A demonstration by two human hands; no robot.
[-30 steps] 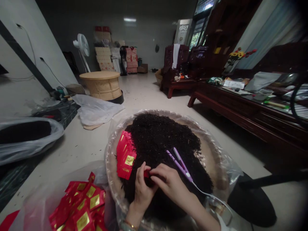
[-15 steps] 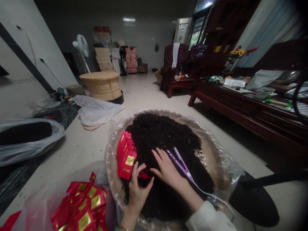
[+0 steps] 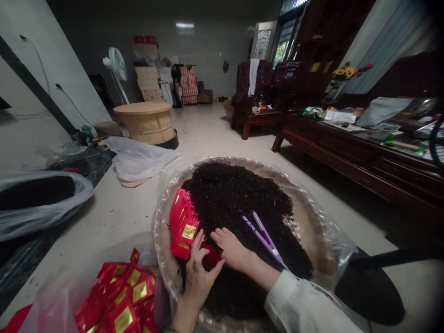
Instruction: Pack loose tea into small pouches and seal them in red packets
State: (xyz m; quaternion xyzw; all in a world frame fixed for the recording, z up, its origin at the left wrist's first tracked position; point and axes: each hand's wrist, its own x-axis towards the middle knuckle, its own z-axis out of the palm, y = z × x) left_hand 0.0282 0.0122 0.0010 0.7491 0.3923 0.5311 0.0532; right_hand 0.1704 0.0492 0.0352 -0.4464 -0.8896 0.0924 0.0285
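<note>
A wide round tray (image 3: 308, 217) lined with clear plastic holds a heap of dark loose tea leaves (image 3: 236, 199). My left hand (image 3: 198, 273) grips a small red packet (image 3: 211, 257) at the near side of the heap. My right hand (image 3: 231, 249) is cupped with closed fingers, pressing leaves against the packet's mouth. A stack of empty red and gold packets (image 3: 183, 225) lies on the heap just left of my hands. A purple sealing clamp (image 3: 262, 235) with a white cord rests on the leaves to the right.
A clear bag of red and gold packets (image 3: 120, 300) sits at lower left. A bag of dark leaves (image 3: 34, 194) lies far left, crumpled plastic (image 3: 138, 159) and a round wooden stand (image 3: 147, 121) behind. A long dark wooden bench (image 3: 364, 162) runs along the right.
My right hand drew back from the top of the heap toward the packet, closing over leaves. My left hand kept hold of the red packet and shifted slightly.
</note>
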